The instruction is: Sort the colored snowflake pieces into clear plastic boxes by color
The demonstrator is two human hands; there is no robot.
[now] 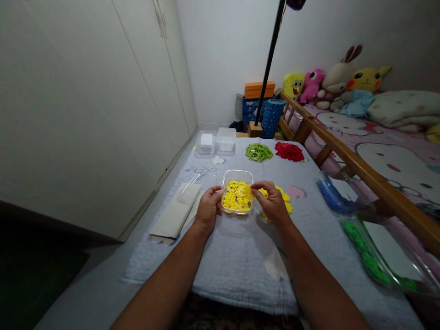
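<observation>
A clear plastic container (237, 172) stands on the cloth-covered table in front of me, partly filled with yellow flower-shaped pieces (236, 196). My left hand (208, 207) grips its left side between thumb and fingers. Over the right rim, my right hand (273, 201) is closed in a pinch, with yellow pieces at the fingertips. More yellow pieces (286, 205) lie loose on the cloth, partly hidden by this hand. To the left, a clear lid (189, 188) rests partly on a folded beige sheet (176, 215).
Green pieces (259, 152) and red pieces (289, 151) form two piles farther back. Clear containers (226, 140) stand at the back left. On the right are clear boxes with blue pieces (332, 195) and green pieces (364, 252), beside a wooden bed rail (360, 167).
</observation>
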